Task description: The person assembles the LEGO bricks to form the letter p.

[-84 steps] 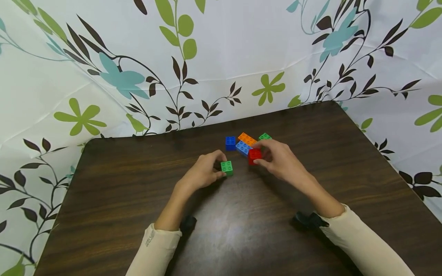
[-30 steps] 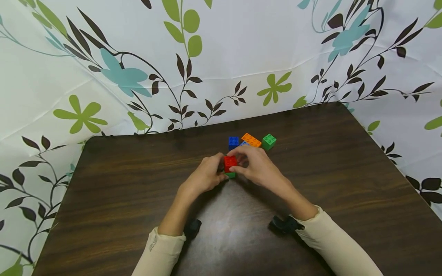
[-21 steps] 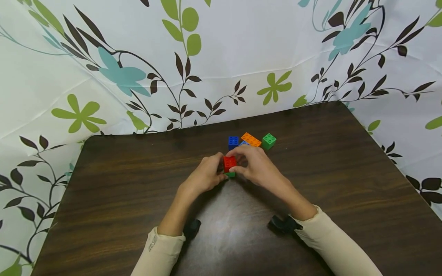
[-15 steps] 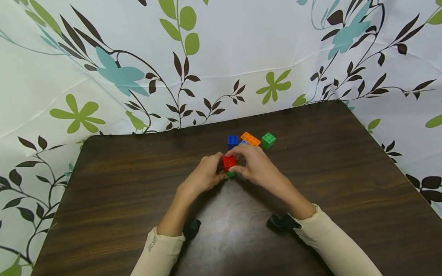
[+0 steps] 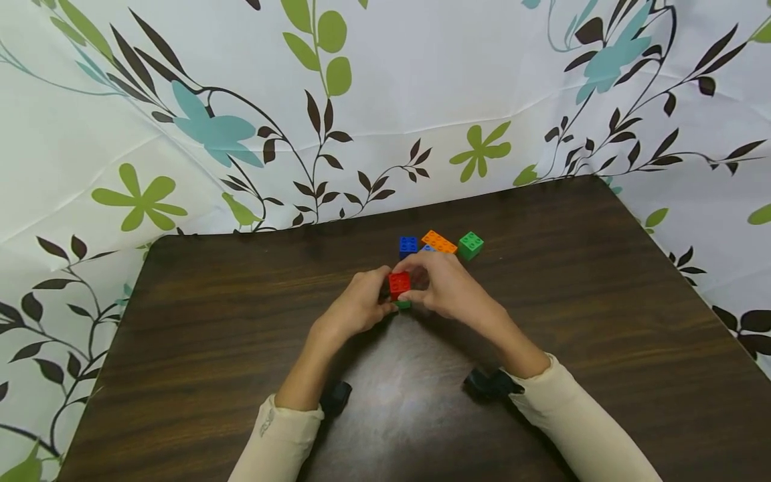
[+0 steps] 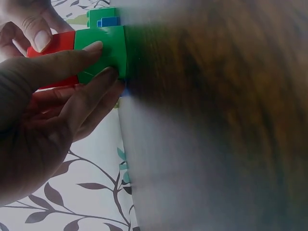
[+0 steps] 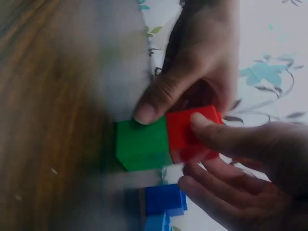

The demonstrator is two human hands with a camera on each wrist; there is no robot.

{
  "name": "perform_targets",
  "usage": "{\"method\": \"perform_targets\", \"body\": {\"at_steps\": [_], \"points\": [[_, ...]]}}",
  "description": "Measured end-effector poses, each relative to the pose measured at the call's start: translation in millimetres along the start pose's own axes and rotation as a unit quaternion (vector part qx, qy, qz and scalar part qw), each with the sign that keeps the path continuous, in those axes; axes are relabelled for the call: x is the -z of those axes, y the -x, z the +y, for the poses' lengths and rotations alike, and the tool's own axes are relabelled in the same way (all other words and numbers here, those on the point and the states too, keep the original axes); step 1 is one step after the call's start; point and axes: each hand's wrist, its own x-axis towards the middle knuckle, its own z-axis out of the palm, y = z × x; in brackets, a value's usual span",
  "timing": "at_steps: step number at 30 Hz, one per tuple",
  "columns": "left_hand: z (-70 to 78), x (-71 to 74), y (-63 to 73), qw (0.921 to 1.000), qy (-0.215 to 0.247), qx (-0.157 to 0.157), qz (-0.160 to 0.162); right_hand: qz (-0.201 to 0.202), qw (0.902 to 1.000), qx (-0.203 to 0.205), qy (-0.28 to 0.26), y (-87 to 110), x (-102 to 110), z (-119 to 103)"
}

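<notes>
A red building block (image 5: pixel 399 285) sits squarely on top of a green building block (image 5: pixel 403 304), the two meeting face to face in both wrist views. My left hand (image 5: pixel 355 304) pinches the green block (image 6: pixel 103 55) low down, thumb on its near side and fingers behind. From the right, my right hand (image 5: pixel 446 284) holds the red block (image 7: pixel 192 134) between thumb and fingers. In the head view the right hand and the red block hide most of the green one, which rests on the dark table.
Behind the hands lie a dark blue block (image 5: pixel 408 246), an orange block (image 5: pixel 439 242), a lighter blue block (image 5: pixel 428 248) partly hidden by the right hand, and another green block (image 5: pixel 470 245). A patterned curtain (image 5: pixel 385 100) hangs along the back edge of the wooden table (image 5: pixel 211 335).
My right hand has carried the red block leftward from near the loose blocks onto the green block. Over the last second it has barely moved. My left hand has stayed on the green block.
</notes>
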Motion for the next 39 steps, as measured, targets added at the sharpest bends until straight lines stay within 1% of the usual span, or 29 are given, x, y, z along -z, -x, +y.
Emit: {"method": "perform_targets", "body": {"at_steps": [3,5,6,7,9,12,14,16,18,20,23,26,29,33,39], "points": [[1.0,0.5,0.4,1.0000,0.000,-0.001,-0.002,-0.037,0.9993,-0.001,0.002,0.0,8.1,5.4],[1.6,0.3,-0.1,1.0000,0.001,0.004,-0.004,-0.054,0.9984,-0.015,-0.004,0.1,16.1,8.7],[1.9,0.0,-0.4,1.0000,0.001,0.006,-0.005,-0.056,0.9981,-0.025,-0.006,0.6,20.2,10.9],[13.3,4.6,3.8,0.9998,0.000,0.020,-0.007,-0.053,0.9979,-0.036,-0.006,1.2,24.1,13.2],[13.7,3.7,2.7,0.9997,-0.003,0.023,-0.007,-0.031,0.9977,-0.061,0.001,2.0,31.3,17.9],[13.5,3.6,2.9,0.9996,-0.009,0.026,-0.008,0.001,0.9950,-0.093,0.034,1.9,34.3,24.7],[13.6,3.8,3.5,0.9995,-0.013,0.026,-0.012,0.005,0.9920,-0.111,0.060,1.5,32.8,28.2],[14.0,4.9,4.8,0.9995,-0.016,0.023,-0.014,-0.007,0.9883,-0.121,0.093,0.9,29.2,30.7],[14.7,6.6,6.2,0.9996,-0.016,0.017,-0.014,-0.027,0.9837,-0.125,0.126,1.2,25.7,31.9],[16.2,9.6,8.2,0.9999,-0.011,0.008,-0.008,-0.041,0.9788,-0.128,0.155,1.5,22.9,32.3],[18.3,14.1,11.0,0.9998,0.006,-0.013,0.010,-0.048,0.9746,-0.133,0.174,2.7,20.2,31.7],[20.0,16.9,12.7,0.9984,0.021,-0.042,0.032,-0.030,0.9752,-0.135,0.173,3.4,18.3,31.3],[20.2,16.6,12.4,0.9966,0.022,-0.063,0.048,-0.005,0.9759,-0.134,0.172,3.8,16.2,32.8],[19.5,15.6,11.9,0.9960,0.027,-0.065,0.055,0.015,0.9757,-0.135,0.172,3.1,14.3,36.4],[20.2,15.4,12.5,0.9949,0.042,-0.068,0.061,0.017,0.9773,-0.136,0.161,2.2,11.6,40.8]]}}
